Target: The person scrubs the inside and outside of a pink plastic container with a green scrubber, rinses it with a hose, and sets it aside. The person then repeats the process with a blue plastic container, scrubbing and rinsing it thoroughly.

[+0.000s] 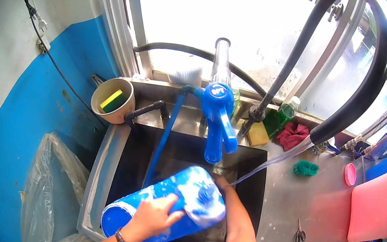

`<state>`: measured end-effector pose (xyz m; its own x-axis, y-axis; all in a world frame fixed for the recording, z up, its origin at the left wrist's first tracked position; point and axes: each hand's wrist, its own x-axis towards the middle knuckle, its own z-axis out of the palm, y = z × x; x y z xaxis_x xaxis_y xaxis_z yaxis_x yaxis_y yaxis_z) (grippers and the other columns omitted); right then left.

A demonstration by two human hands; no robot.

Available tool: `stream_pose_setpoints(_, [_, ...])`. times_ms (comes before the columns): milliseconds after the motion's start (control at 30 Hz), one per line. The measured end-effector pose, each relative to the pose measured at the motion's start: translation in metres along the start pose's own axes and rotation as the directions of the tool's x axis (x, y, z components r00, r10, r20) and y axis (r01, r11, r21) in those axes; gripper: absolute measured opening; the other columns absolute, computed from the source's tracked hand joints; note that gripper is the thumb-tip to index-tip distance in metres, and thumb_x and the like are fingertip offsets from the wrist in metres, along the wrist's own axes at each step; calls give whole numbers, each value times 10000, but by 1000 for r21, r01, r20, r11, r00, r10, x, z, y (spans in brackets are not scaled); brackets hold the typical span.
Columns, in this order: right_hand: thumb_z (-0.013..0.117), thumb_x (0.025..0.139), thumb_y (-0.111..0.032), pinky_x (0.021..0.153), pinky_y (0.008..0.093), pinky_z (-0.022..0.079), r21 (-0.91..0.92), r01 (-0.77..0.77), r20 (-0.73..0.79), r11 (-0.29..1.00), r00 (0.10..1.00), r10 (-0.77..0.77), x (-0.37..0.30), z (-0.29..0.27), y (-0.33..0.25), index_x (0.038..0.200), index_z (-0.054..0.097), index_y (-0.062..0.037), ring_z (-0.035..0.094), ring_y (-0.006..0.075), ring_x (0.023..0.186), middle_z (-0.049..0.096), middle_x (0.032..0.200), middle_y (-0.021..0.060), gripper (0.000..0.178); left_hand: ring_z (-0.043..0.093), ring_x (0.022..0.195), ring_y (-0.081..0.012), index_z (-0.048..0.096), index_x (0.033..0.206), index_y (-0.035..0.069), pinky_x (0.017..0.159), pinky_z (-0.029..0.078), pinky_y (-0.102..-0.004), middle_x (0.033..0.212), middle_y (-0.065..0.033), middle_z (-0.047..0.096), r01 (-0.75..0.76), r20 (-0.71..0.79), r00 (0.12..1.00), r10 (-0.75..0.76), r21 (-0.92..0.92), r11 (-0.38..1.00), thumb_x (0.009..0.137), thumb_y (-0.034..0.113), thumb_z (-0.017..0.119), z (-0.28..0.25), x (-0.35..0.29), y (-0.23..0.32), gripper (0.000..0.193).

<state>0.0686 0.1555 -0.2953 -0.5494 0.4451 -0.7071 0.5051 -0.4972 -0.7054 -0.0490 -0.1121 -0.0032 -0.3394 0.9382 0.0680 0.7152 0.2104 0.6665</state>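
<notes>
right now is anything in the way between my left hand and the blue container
Nothing visible: your left hand lies directly on the side of the blue container. The thick foam is at the container's far end, past that hand, and the tap is beyond that end in this view.

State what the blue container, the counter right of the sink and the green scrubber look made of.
Blue container: likely hard plastic, smooth and glossy where suds leave it bare.
Counter: apparently stainless steel, by its grey metallic sheen.
Green scrubber: perhaps plastic fibre; its frizzy tangle leaves this open.
</notes>
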Motion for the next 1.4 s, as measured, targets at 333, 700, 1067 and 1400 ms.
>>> stream_pose_setpoints(333, [375, 1017, -265, 1113, 338, 316, 131, 743, 134, 656, 643, -754, -161, 41, -79, 1413, 468, 6, 478, 228, 1298, 536, 1397, 128, 489, 655, 753, -410, 593, 1033, 5, 656, 520, -459, 783, -244, 652, 88, -95, 991, -90, -26, 996, 857, 307, 660, -17, 24, -27, 356])
stream_pose_setpoints(700, [365, 1004, -271, 924, 422, 476, -132, -66, -57, 989, 997, 59, 35, -3, 12, 1284, 567, 42, 629, 279, 1062, 626, 1208, 229, 466, 657, 765, -419, 597, 1008, 20, 666, 531, -474, 809, -238, 667, 100, -121, 988, -99, 1, 995, 869, 334, 651, -4, 21, -11, 349])
stream_pose_setpoints(1067, [436, 972, -172, 1093, 330, 339, -10, 837, 166, 546, 540, -825, -154, 62, -131, 1372, 497, 12, 497, 268, 1278, 523, 1388, 153, 445, 655, 766, -429, 574, 1001, 16, 663, 516, -488, 764, -245, 654, 268, -171, 949, -266, -10, 963, 870, 306, 644, -16, 39, -35, 326])
stream_pose_setpoints(1400, [533, 913, -332, 784, 363, 518, -48, 111, 445, 993, 892, -78, -15, 14, -72, 1046, 707, -70, 657, 183, 822, 710, 906, 57, 342, 649, 752, -424, 609, 1006, 16, 653, 527, -474, 818, -244, 660, 65, 47, 997, -67, 46, 997, 858, 337, 666, 3, 21, 17, 358])
